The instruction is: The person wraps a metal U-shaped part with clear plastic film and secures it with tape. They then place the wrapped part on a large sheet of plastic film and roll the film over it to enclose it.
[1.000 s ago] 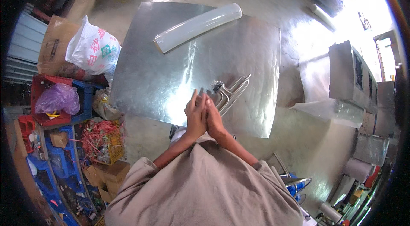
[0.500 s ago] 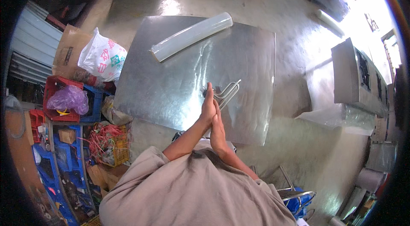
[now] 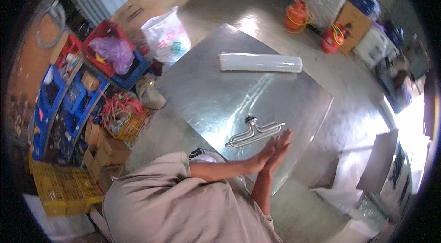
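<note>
My left hand and my right hand are pressed palm to palm above the near side of a metal-topped table. Their fingers are stretched out straight, and nothing shows between the palms. Just beyond the fingers, to their left, lies a bent silver tube heating element with a dark fitting at its far end; neither hand appears to hold it. Farther back on the tabletop rests a roll of clear plastic film.
Left of the table stand a white woven sack, a red crate with a purple bag, and a yellow basket of red strands. Orange and red gas cylinders stand at the back. A steel appliance is at the right.
The view has turned toward the right. My joined hands have swung right and nearer, off the heating element, which now shows whole on the table. The palms stay together.
</note>
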The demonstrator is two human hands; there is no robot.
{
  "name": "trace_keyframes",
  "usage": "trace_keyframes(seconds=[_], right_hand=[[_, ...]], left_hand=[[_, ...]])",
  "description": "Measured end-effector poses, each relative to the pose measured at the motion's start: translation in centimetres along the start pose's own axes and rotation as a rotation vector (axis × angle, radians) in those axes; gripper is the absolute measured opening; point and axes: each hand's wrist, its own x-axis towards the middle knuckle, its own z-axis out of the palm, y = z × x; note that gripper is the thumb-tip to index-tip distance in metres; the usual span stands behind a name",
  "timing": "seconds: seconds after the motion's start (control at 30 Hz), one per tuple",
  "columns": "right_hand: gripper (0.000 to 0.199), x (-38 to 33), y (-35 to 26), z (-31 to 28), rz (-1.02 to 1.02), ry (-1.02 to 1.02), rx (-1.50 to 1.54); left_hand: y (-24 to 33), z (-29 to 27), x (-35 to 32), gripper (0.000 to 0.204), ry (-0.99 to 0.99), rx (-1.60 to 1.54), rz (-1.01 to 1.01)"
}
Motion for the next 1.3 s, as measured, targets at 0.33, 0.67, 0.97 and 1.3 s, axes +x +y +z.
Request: trace_keyframes(seconds=[0.33, 0.67, 0.97, 1.3], right_hand=[[0.077, -2.1, -0.1, 5.7, -0.011, -0.3, 0.015], [0.079, -2.2, 1.4, 15.5, -0.263, -0.564, -0.402], [0.041, 1.2, 0.8, 29.3, -0.56, -0.785, -0.635], [0.025, 7.4, -22.6, 55.4, -1.83, -0.255, 0.905]], left_hand=[[3.1, -4.0, -3.1, 0.074, 0.03, 0.123, 0.346], [4.5, -14.2, -8.0, 0.085, 0.451, -0.594, 0.022], [10.6, -29.3, -13.4, 0.087, 0.664, -0.931, 0.48], [8.6, -38.1, -30.4, 0.072, 1.15, -0.393, 0.439]])
